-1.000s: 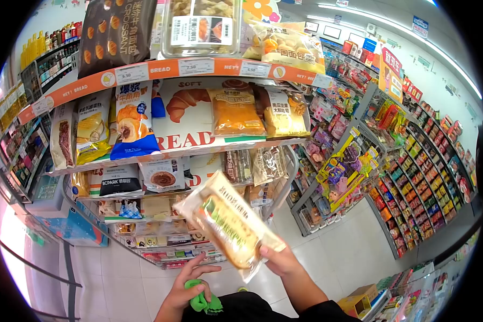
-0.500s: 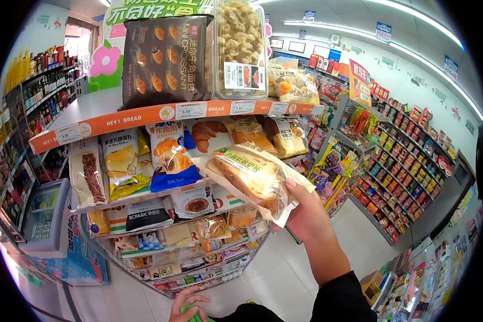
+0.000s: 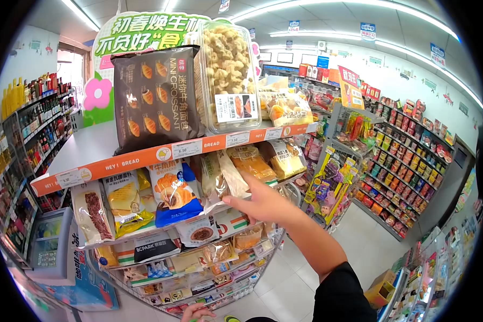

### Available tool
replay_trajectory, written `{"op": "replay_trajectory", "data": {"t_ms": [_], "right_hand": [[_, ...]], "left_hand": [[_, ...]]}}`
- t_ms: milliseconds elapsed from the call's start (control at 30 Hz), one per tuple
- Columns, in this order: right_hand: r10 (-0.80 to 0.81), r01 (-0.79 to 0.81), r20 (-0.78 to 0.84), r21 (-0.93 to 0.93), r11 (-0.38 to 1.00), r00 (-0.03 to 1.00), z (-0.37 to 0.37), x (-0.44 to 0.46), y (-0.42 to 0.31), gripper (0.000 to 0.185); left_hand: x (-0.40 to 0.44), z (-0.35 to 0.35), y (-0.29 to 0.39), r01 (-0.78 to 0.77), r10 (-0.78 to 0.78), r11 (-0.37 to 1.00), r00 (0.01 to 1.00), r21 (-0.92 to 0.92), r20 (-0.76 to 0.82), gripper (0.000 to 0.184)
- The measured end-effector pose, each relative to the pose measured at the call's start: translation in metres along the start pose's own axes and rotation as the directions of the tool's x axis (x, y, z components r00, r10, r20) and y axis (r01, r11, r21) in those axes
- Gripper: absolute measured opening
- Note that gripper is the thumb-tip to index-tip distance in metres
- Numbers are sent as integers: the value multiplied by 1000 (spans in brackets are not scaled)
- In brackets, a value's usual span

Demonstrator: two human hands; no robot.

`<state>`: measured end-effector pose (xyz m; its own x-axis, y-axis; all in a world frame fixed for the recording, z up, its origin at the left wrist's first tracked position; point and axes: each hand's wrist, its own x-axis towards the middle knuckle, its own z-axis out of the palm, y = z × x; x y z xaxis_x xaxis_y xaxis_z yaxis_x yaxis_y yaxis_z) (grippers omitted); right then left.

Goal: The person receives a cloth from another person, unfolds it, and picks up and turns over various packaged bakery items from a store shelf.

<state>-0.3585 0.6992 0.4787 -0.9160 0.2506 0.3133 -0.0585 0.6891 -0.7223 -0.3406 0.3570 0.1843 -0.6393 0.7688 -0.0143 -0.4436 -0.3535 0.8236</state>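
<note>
My right hand [image 3: 257,201] reaches to the second shelf, its thumb and fingers at a cream bread package [image 3: 214,174]. That package stands between a blue-and-white croissant bag [image 3: 174,190] and an orange-brown bread bag [image 3: 250,162]. Part of it is behind the fingers. My left hand [image 3: 197,312] is low at the bottom edge, fingers bent, with only a bit of green showing beneath it; most of this hand is cut off.
Above, on the top shelf [image 3: 91,142], stand a brown croissant bag [image 3: 154,99] and a clear tub [image 3: 228,78]. A chest freezer [image 3: 48,247] is at left. Snack racks [image 3: 402,172] and a cardboard box [image 3: 381,290] are at right.
My right hand has moved the cream package forward and left, into the gap on the second shelf. My left hand has sunk toward the bottom edge. The view has tilted up.
</note>
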Motion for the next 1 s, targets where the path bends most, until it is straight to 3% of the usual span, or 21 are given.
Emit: {"op": "replay_trajectory", "data": {"t_ms": [33,67,200,333,400,567,667,767,1000], "right_hand": [[-227,193,-120,-243,950,966,8,6,25,63],[-459,325,-180,-491,809,870,14,8,30,65],[-367,159,-199,-648,745,909,14,-5,7,60],[-510,308,-140,-652,693,849,15,9,19,47],[-501,315,-102,-667,675,859,14,14,21,46],[-502,318,-95,-671,670,859,12,21,27,44],[-622,349,-75,-773,530,779,4,19,22,49],[-618,395,-104,-685,612,779,-2,18,20,50],[-545,511,81,-482,712,835,-11,21,27,43]], "left_hand": [[2,1,4,-4,4,1000,1000,21,-8,57],[4,4,9,-6,7,999,1000,41,-15,57],[14,2,13,-18,20,999,998,51,-52,52],[28,1,20,-24,25,999,999,31,-41,49],[32,7,21,-11,9,1000,994,-13,-106,46],[41,10,27,21,-20,1000,996,15,-87,44],[44,9,26,32,-26,998,994,54,-108,42],[46,11,28,29,-25,999,994,36,-105,41],[53,13,22,32,-29,999,995,25,-95,41]]}}
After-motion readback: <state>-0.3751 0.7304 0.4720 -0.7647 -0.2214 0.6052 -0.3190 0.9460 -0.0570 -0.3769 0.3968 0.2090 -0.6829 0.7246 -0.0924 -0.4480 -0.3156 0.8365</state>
